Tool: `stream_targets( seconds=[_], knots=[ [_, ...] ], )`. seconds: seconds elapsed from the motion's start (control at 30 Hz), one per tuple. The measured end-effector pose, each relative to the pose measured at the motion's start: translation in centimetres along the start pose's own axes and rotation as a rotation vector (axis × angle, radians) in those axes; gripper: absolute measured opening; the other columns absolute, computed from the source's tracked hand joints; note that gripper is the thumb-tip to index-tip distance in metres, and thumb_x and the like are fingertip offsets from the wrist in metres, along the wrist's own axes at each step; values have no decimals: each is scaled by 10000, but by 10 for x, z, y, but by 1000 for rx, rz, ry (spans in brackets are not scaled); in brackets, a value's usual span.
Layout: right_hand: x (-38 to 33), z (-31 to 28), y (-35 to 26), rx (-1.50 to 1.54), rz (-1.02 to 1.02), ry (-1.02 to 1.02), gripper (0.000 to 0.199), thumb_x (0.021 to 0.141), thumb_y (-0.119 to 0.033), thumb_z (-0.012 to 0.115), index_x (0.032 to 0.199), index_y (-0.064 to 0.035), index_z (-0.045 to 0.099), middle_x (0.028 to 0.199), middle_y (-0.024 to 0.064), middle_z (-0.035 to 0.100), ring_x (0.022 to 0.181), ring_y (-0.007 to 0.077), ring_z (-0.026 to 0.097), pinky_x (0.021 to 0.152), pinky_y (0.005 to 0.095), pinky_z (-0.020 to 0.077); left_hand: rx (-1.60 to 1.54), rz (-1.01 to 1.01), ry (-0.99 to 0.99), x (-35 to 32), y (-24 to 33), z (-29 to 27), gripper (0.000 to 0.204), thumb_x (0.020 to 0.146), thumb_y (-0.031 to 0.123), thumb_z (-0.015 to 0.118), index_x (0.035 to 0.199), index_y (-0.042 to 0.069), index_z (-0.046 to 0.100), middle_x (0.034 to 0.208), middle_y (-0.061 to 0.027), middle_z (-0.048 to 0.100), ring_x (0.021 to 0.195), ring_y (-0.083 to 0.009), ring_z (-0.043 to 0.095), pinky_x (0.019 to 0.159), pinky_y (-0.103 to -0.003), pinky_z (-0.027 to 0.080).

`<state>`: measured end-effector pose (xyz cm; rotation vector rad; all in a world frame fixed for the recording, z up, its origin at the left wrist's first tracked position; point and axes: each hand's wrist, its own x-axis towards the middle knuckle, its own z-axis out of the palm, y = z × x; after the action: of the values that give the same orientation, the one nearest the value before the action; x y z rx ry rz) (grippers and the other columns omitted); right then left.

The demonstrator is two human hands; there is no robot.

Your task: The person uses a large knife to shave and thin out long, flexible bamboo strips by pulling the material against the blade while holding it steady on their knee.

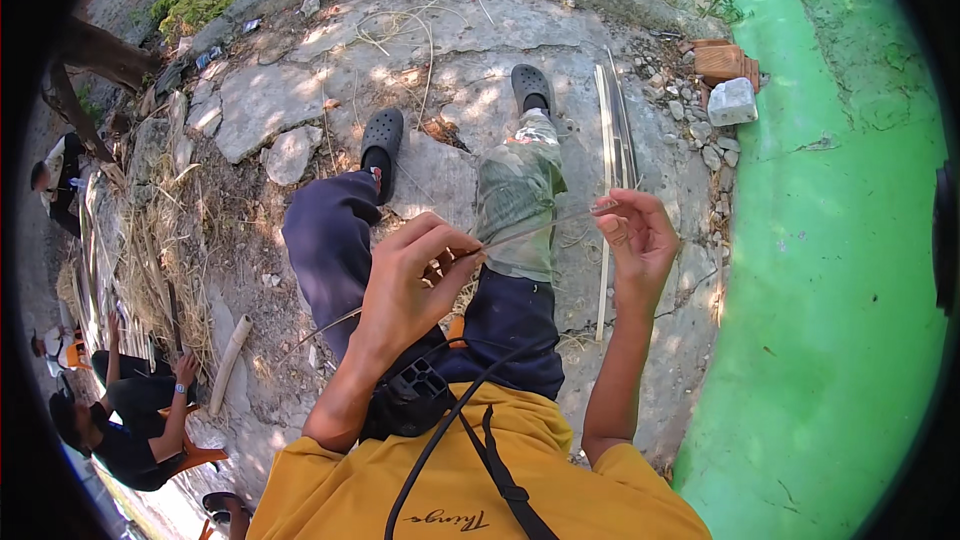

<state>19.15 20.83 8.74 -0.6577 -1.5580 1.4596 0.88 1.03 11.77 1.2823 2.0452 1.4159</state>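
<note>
Above my lap, a thin, flexible brown strip [535,229], like split bamboo or cane, is stretched between my two hands. My left hand [412,275] pinches it between thumb and fingers, and its tail comes out behind that hand toward the lower left. At the other end, my right hand [640,240] is raised a little higher, with thumb and fingertips closed on the strip. Beneath it, a camouflage-patterned cloth [518,195] covers my right knee and shin.
Long pale strips [606,130] lie on the cracked concrete by my right foot. Ahead are loose curled fibres [430,25]. A green wall [820,270], bricks [725,62] and a white block [733,102] stand right. Seated people [135,430] work at left among dry stalks.
</note>
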Motion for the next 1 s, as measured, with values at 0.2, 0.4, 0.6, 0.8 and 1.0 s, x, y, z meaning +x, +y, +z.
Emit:
stream_targets(
  seconds=[0.2,0.4,0.6,0.8,1.0],
  knots=[
    [-44,-98,235,-485,595,96,386,989,-263,756,1279,-27,664,1006,112,777,916,196,743,822,333,574,-3,-75,29,13,-21,26,57,889,22,831,936,38,803,837,-30,709,693,-98,700,552,-241,523],
    [-214,-122,407,-808,862,-232,545,860,-440,798,1179,-14,679,983,253,770,1002,440,744,876,520,563,-94,-243,21,22,-34,33,195,910,32,819,1100,75,809,842,-21,689,697,-83,687,543,-236,511],
    [-272,-107,456,-818,947,-189,534,877,-441,772,1142,14,678,966,271,755,989,462,732,852,523,551,-144,-268,-17,33,-50,36,238,935,-27,748,1147,74,782,915,-24,602,711,-70,602,536,-227,471],
    [-272,-111,446,-952,961,-254,530,879,-441,769,1123,20,676,966,274,751,979,470,727,840,526,544,-135,-212,7,41,-64,38,262,929,-48,733,1157,78,752,993,-36,610,728,-80,616,552,-231,493],
    [-259,-126,438,-1019,896,-255,526,881,-441,766,1105,27,674,967,276,747,969,477,722,829,529,537,-145,-313,7,41,-65,38,242,918,-28,745,1141,57,708,937,-13,644,767,-83,645,586,-245,502]
  ],
)
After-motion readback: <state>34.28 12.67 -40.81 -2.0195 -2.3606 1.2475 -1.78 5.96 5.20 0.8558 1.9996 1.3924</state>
